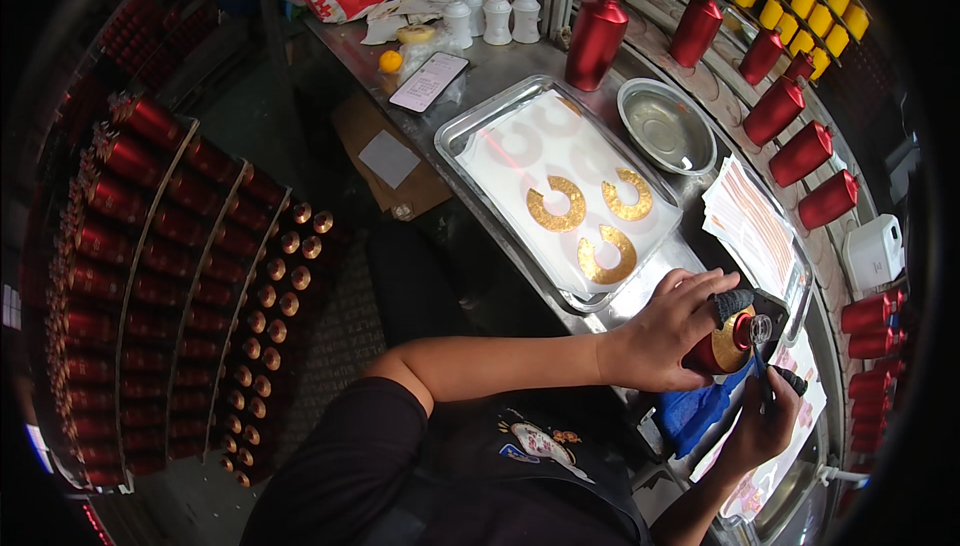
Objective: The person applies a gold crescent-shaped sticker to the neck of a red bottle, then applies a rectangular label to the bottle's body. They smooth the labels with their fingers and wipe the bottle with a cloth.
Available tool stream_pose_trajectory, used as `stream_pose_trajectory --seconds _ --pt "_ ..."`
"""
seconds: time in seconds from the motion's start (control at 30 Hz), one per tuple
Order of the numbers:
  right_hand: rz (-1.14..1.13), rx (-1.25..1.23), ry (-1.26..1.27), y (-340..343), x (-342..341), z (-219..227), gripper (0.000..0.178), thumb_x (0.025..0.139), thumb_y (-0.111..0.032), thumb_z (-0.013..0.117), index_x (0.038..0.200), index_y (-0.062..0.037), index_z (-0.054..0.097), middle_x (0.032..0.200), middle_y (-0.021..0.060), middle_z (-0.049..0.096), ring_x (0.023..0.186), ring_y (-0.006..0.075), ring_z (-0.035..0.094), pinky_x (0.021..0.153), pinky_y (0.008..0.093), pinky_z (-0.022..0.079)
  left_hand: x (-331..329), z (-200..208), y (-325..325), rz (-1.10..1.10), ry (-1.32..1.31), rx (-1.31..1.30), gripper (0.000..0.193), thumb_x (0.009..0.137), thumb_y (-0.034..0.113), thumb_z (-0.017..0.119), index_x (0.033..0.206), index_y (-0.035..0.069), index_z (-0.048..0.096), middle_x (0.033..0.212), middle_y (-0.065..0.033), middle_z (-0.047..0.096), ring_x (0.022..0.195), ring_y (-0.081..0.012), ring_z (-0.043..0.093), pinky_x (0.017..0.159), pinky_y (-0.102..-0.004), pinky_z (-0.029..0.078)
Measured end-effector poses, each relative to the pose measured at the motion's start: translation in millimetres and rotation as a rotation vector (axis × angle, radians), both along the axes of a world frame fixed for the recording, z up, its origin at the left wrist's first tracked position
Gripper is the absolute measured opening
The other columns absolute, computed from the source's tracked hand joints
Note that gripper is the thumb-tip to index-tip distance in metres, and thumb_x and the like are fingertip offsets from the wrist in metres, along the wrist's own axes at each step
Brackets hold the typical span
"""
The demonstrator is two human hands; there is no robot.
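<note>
My left hand [655, 341] is closed around a red bottle [708, 356], tilted with its clear neck [760, 328] toward the right. Gold covering [734, 338] shows on the bottle's shoulder. In my right hand [762, 431] is a thin dark tool [763, 376], its tip close to the bottle's neck; its exact kind is unclear. Dark sleeves cover a fingertip or thumb on both hands. Beyond my left hand, a metal tray [447, 136] holds white translucent sheet with three gold C-shaped pieces [556, 204] on top.
A metal bowl [665, 124], a large red bottle [597, 41] and a phone [430, 82] surround the tray. Printed sheets [752, 221] and a blue cloth [692, 416] lie near my hands. Red bottles [802, 154] line the curved conveyor at right; racked bottles [150, 246] stand left.
</note>
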State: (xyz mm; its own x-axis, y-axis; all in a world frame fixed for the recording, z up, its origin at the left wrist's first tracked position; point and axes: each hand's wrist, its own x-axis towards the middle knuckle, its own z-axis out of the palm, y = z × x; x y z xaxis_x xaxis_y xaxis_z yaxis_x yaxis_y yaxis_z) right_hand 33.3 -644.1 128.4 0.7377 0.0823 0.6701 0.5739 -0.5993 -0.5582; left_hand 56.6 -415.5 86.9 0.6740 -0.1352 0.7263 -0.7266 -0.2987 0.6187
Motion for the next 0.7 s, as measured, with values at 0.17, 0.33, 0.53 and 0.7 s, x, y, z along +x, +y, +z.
stream_pose_trajectory --seconds 0.17,0.33,0.53,0.7 --pt "0.023 -0.041 0.012 -5.8 -5.6 -3.3 0.029 0.083 0.012 0.072 0.110 0.0023 0.068 0.107 0.0105 0.069 0.101 0.0199 0.065 0.091 0.0326 0.053 -0.1 -3.3 -1.4 -0.034 0.024 -0.034 0.089 0.069 0.021 0.086 0.145 0.007 0.041 0.150 -0.0202 0.037 0.128 -0.0419 0.045 0.107 -0.0494 0.035" --pt "-0.027 -0.042 -0.029 -8.5 -12.9 -14.2 0.033 0.072 0.017 0.077 0.101 0.0022 0.068 0.101 0.0137 0.068 0.096 0.0242 0.066 0.087 0.0344 0.055 1.6 -2.9 -2.1 -0.032 0.029 -0.042 0.088 0.069 0.022 0.085 0.144 0.007 0.042 0.149 -0.0198 0.038 0.129 -0.0418 0.045 0.107 -0.0484 0.036" --pt "0.088 -0.027 -0.040 -5.6 -17.5 -4.6 0.038 0.069 0.018 0.077 0.102 0.0008 0.069 0.107 0.0176 0.065 0.101 0.0291 0.064 0.091 0.0375 0.053 2.6 -3.0 -4.6 -0.021 0.015 -0.053 0.089 0.067 0.024 0.085 0.142 0.005 0.042 0.147 -0.0205 0.040 0.128 -0.0412 0.046 0.108 -0.0488 0.035" --pt "0.059 -0.122 -0.058 17.8 -14.9 13.7 0.033 0.070 0.014 0.077 0.099 -0.0023 0.071 0.099 0.0169 0.066 0.095 0.0294 0.065 0.084 0.0369 0.054 1.8 -4.0 -5.9 0.021 -0.013 -0.049 0.084 0.066 0.028 0.082 0.138 0.003 0.045 0.144 -0.0215 0.042 0.126 -0.0395 0.049 0.106 -0.0493 0.035"
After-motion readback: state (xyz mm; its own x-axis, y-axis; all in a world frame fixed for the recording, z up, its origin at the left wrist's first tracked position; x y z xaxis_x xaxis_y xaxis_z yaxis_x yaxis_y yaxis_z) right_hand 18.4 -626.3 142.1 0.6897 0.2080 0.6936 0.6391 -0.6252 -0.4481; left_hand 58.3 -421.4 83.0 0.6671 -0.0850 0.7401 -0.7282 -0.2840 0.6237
